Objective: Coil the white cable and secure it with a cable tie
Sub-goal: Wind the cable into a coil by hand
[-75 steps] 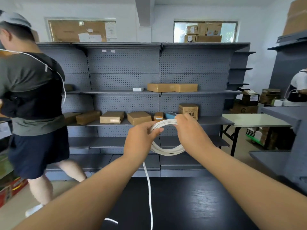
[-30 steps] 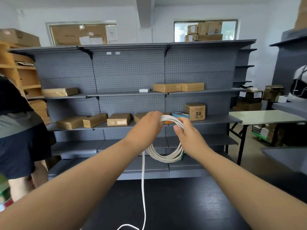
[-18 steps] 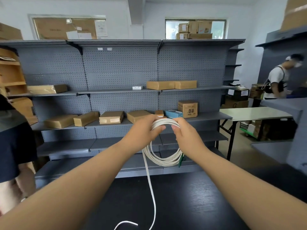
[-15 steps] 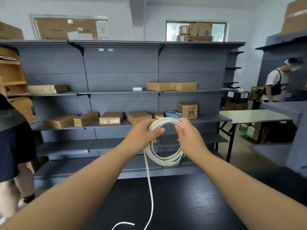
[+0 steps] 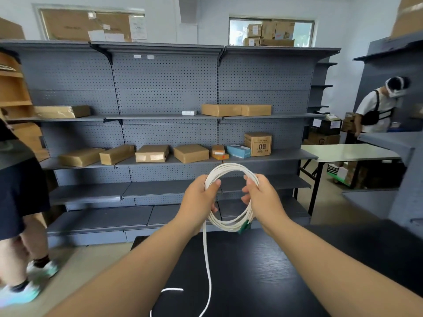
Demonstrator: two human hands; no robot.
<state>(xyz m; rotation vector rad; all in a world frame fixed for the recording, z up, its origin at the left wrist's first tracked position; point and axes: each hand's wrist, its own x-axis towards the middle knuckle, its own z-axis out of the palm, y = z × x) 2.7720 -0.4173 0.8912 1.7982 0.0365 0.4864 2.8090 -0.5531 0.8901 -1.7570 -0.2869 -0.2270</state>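
I am looking at one white cable (image 5: 231, 167), wound into a single coil of several loops and hanging in the air above the near black table (image 5: 286, 271), between two hands. The left hand (image 5: 198, 202) is gripping the coil's left side, thumb lying across the strands and fingers curling behind them. The right hand (image 5: 263, 197) is wrapping round the right side, its fingers hooking through the ring. One green connector (image 5: 244, 226) is dangling at the coil's lower right. One loose tail (image 5: 207, 259) is dropping from under the left hand to the table and bending away to the left there.

Beyond the table, a grey pegboard shelving unit (image 5: 164, 88) is filling the far wall. I am counting four brown parcels (image 5: 152, 153) in a row on its middle shelf, then two small stacked boxes (image 5: 219, 152), one blue box (image 5: 238, 151) and one printed carton (image 5: 258, 144) to their right. The shelf above is carrying three more brown parcels and one small white box (image 5: 189, 113). Two other people are standing in the room: one person at the left edge (image 5: 18, 191), and one person far right (image 5: 375, 110) beyond a pale table (image 5: 348, 152).
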